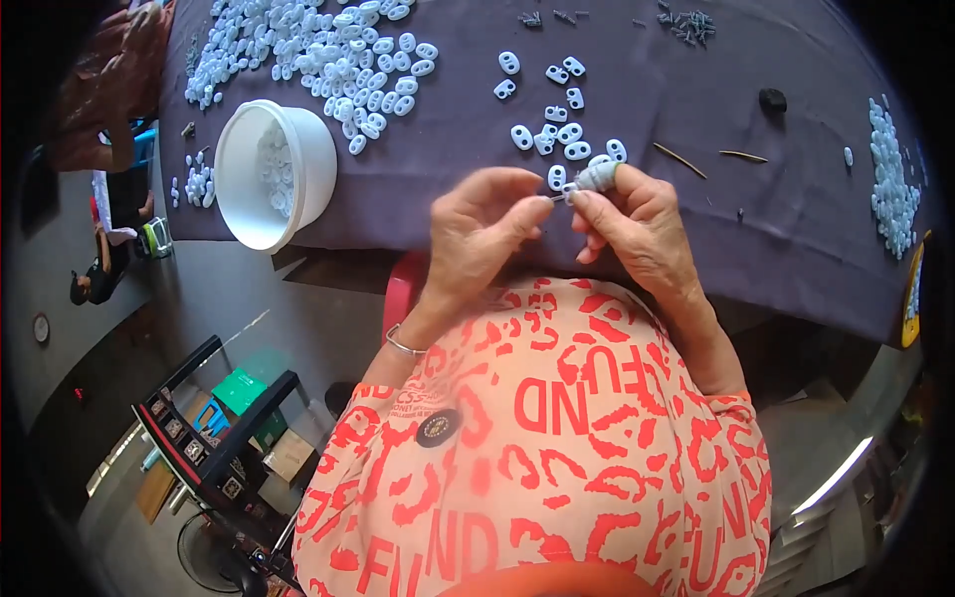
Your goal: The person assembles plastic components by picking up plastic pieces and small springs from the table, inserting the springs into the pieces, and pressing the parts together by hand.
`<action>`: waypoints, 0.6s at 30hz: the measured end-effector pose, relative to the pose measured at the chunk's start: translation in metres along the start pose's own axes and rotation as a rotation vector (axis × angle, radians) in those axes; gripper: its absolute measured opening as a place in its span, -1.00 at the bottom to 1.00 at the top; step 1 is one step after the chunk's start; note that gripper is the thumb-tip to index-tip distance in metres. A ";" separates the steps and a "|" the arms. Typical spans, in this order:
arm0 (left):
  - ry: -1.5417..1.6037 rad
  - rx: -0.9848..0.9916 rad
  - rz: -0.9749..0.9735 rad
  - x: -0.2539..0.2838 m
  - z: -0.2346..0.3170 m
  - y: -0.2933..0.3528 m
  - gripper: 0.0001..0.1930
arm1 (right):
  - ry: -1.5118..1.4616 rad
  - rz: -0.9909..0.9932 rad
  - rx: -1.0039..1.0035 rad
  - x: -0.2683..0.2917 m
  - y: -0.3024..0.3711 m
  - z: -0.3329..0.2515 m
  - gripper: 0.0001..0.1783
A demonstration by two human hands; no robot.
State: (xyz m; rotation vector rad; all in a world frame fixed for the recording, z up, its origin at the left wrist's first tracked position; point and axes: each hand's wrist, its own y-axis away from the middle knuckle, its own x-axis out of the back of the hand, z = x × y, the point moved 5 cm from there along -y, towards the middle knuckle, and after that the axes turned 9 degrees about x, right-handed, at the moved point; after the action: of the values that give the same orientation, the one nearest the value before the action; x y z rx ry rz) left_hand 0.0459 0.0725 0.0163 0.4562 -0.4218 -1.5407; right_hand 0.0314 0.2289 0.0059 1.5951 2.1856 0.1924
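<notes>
My two hands meet tip to tip over the table's near edge. Thumb and fingers of my right hand [642,224] pinch a small white plastic piece [569,188]; a pale wrap [599,177] covers its index finger. From the left, my left hand [482,234] closes its thumb and index finger on a thin pin-like piece [557,198], which touches the white piece. Its exact kind is too small to tell. Just beyond the fingertips lie several loose white oval pieces with two holes [577,150], one of them [556,177] right beside the pinch.
A white plastic tub [326,174] with small white pieces inside stands left. Behind it spreads a large heap of white ovals [348,60]. Small grey screw-like parts [691,28], a dark lump [772,99], two thin brown sticks [680,160] and a small-piece pile [890,179] lie right.
</notes>
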 end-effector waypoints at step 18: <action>-0.697 -0.507 0.178 0.024 0.027 -0.032 -0.79 | -0.014 0.039 0.114 0.012 -0.001 0.005 -0.87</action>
State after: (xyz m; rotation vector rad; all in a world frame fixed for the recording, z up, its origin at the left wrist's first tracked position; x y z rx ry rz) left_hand 0.0047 0.0491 0.0217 -0.5193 -0.5592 -1.5317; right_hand 0.0298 0.2390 -0.0014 1.6956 2.1914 0.0690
